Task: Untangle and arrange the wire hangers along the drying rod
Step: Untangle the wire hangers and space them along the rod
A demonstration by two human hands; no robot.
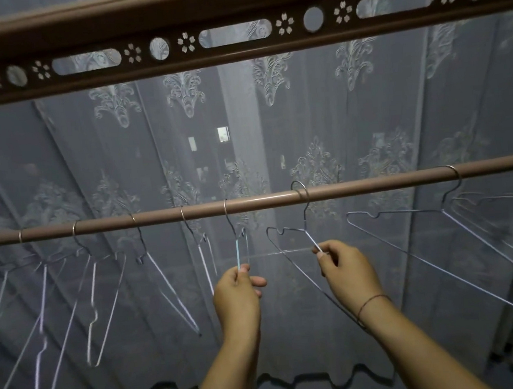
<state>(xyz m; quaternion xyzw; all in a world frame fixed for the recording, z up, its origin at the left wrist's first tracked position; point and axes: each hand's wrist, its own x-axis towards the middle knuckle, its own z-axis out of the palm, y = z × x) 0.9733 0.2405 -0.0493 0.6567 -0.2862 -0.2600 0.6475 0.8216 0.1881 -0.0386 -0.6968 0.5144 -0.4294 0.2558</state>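
Both hands (237,297) raised, pinching hangers (242,250)

Thin silver wire hangers (110,301) hang by their hooks along the brown drying rod (265,202), spaced apart toward its left end, several overlapping at its right end; two near the middle hang tilted.

Looking like a home laundry-drying spot by a window: lace curtain (274,125) hanging behind, wire hangers (110,298) sitting on a drying rod (265,203), patterned rack bar (236,33) running overhead.
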